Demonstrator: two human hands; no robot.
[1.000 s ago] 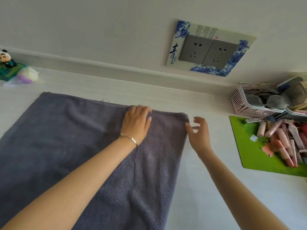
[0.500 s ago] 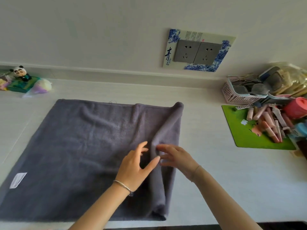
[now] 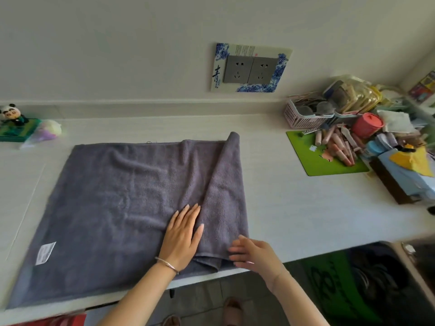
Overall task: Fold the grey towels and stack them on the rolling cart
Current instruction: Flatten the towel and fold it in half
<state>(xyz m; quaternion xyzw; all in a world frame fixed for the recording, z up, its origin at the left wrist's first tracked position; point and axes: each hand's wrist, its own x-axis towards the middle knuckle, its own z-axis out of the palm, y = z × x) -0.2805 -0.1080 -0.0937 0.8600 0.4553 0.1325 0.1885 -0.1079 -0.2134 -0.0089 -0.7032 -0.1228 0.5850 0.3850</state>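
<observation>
A grey towel [image 3: 122, 198] lies spread on the white counter [image 3: 306, 208], with a white label at its near left corner. Its right edge is turned over in a long narrow flap [image 3: 226, 184] that runs from the far edge to the near edge. My left hand [image 3: 182, 236] rests flat on the towel beside that flap, fingers together, a thin bracelet on the wrist. My right hand [image 3: 254, 254] hovers blurred at the near right corner of the towel, fingers apart, holding nothing. No rolling cart is in view.
A green mat [image 3: 313, 161] with pink tubes, a pink basket [image 3: 301, 116] and a red cup [image 3: 367, 124] crowd the counter's right end. A panda figure [image 3: 11, 114] and a pastel bag sit at the far left. Wall sockets [image 3: 249, 69] are above. The counter's front edge runs under my wrists.
Both hands have slid along the flap toward the near edge of the towel. My left hand now lies flat; my right hand has moved to the near right corner.
</observation>
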